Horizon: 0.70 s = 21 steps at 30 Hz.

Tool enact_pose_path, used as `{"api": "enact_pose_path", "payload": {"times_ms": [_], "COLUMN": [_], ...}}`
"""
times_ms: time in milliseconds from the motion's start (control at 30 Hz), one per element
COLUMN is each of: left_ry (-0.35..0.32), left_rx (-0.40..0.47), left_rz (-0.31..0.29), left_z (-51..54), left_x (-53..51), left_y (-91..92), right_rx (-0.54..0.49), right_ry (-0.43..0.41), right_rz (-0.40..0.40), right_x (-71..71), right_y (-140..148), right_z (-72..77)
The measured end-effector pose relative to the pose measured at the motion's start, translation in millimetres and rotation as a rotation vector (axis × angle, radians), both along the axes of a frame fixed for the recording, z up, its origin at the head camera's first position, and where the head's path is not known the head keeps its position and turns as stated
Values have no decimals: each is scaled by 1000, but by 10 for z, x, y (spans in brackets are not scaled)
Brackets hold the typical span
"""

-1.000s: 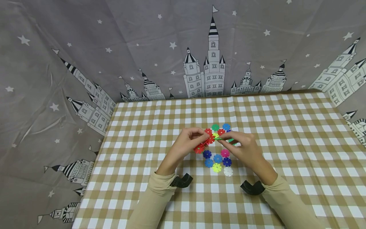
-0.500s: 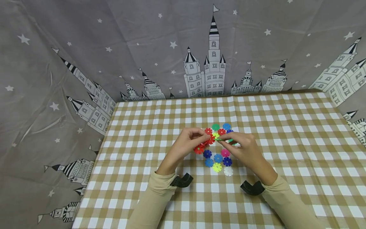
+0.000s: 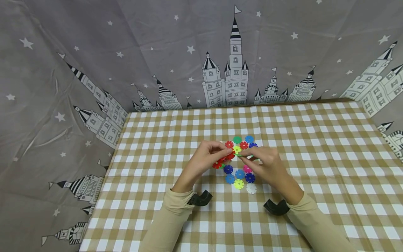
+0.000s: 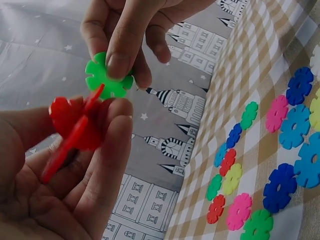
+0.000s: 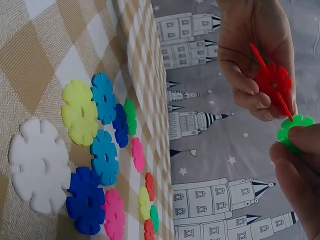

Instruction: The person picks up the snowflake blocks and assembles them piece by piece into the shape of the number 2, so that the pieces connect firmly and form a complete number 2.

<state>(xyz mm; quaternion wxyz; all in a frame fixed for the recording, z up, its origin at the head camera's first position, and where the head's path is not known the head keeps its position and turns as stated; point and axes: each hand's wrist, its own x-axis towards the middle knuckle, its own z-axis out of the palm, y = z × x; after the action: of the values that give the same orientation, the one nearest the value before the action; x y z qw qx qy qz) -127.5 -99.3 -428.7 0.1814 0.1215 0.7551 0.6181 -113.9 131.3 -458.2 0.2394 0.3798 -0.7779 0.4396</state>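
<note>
My left hand (image 3: 209, 155) holds a cluster of red notched discs (image 4: 75, 122), interlocked at angles to each other. Between thumb and fingers, my right hand (image 3: 266, 162) pinches a bright green notched disc (image 4: 97, 75). In the right wrist view the rim of this green disc (image 5: 295, 131) meets the edge of a red disc; whether a slot is engaged cannot be told. Both hands are raised above the table and close together. Fingers cover part of the red cluster and part of the green disc.
Several loose notched discs lie on the checked tablecloth (image 3: 157, 168), among them a white disc (image 3: 251, 189), a yellow disc (image 3: 239, 184) and a pink disc (image 3: 247, 168). More lie beyond the hands, such as a blue disc (image 3: 249, 139). A grey castle-print curtain (image 3: 176, 52) stands behind.
My right hand has shifted slightly left with the green disc, nearer to my left hand. The red cluster has turned a little in the left hand.
</note>
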Motion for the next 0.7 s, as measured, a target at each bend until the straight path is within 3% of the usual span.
{"api": "enact_pose_path", "payload": {"times_ms": [400, 700], "left_ry": [-20, -87], "left_rx": [39, 81], "left_rz": [19, 48], "left_z": [-28, -43], "left_x": [4, 29], "left_y": [66, 92], "right_rx": [26, 46], "right_ry": [33, 56], "right_rz": [-67, -85], "right_x": [30, 37], "right_y": [-15, -30], "right_z": [-63, -54]}}
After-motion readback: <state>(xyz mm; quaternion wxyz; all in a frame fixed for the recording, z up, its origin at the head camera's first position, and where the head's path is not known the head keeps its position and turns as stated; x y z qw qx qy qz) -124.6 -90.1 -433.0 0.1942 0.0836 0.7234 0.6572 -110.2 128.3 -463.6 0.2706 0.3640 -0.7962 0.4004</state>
